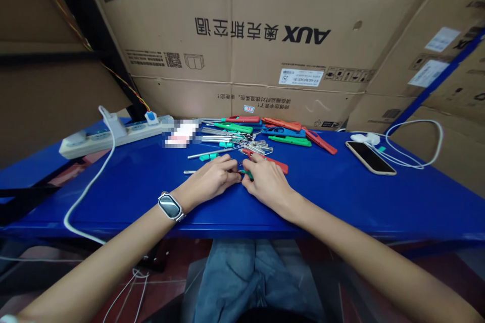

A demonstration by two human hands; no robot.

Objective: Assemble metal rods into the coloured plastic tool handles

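Observation:
My left hand (214, 177) and my right hand (265, 179) rest side by side on the blue table (341, 197), fingers curled and pinched together over a small green piece (246, 173) between them. A thin metal rod (191, 172) sticks out to the left from under my left fingers. Just beyond my hands lies a pile of red, green and blue plastic handles (280, 131) and metal blades and rods (220, 137). A red handle (275, 162) lies right behind my right hand. I wear a smartwatch (170, 206) on my left wrist.
A white power strip (113, 133) with a white cable (89, 186) lies at the back left. A phone (370, 157) with a white charger and cord (413, 159) lies at the right. Large cardboard boxes (265, 35) stand behind the table.

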